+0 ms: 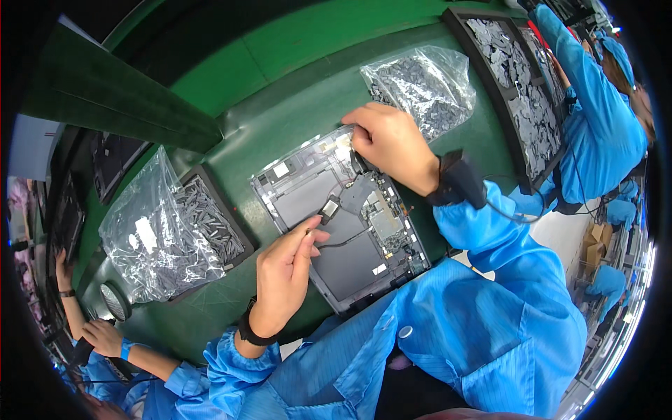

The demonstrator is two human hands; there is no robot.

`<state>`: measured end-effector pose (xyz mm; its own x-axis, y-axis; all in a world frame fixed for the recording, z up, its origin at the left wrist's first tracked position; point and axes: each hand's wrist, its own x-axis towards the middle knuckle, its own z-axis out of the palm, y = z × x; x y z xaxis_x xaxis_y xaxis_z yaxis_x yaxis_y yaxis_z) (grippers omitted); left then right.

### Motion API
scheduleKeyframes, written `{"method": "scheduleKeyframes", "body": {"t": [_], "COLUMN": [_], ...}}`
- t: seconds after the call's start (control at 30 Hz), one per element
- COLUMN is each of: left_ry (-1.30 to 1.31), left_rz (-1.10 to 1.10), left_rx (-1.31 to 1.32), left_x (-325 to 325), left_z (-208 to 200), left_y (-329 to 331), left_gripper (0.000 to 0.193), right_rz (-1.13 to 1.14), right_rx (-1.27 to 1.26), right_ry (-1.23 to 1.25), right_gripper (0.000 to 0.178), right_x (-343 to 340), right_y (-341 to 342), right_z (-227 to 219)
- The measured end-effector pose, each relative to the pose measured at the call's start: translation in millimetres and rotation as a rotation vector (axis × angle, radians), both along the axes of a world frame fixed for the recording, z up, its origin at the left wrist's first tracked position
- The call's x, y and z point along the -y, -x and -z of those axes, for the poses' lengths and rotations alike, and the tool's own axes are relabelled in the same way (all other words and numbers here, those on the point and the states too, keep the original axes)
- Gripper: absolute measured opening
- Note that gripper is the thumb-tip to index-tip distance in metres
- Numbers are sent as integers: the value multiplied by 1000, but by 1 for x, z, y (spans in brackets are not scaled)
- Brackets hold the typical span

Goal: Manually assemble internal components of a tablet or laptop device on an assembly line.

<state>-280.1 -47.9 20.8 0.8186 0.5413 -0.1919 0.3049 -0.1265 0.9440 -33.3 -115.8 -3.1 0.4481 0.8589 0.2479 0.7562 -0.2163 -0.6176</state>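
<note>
An opened, flat electronic device (357,269), like a laptop base or tablet, lies tilted on the green bench in front of me. Dark grey battery panels (301,196) fill its left part, and a circuit board (385,222) runs down its right side. My left hand (283,269) is over the left half, thumb and forefinger pinched together; what they hold is too small to make out. Just beyond those fingertips sits a small square part (330,208) beside dark cabling. At the device's far right corner, my right hand (395,143) is closed with curled fingers, and its grip is hidden.
Left of the device, a clear bag (150,231) overlaps a tray (231,224) of small grey strips. Another clear bag (427,91) of dark pieces lies beyond my right hand. A black compartmented tray (514,129) stands right. Co-workers in blue sit on both sides.
</note>
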Motion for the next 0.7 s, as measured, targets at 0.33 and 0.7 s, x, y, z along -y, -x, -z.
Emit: {"method": "scheduleKeyframes", "body": {"t": [0.33, 0.7], "left_ry": [-130, 49], "left_rz": [101, 178], "left_rx": [-74, -58], "left_x": [-6, -7], "left_z": [-8, -26], "left_y": [-12, -26], "left_gripper": [25, 30], "right_rz": [-85, -307], "right_rx": [133, -204], "right_ry": [43, -198], "right_gripper": [29, 16], "right_x": [4, 28], "right_y": [-7, 27], "right_z": [-3, -58]}}
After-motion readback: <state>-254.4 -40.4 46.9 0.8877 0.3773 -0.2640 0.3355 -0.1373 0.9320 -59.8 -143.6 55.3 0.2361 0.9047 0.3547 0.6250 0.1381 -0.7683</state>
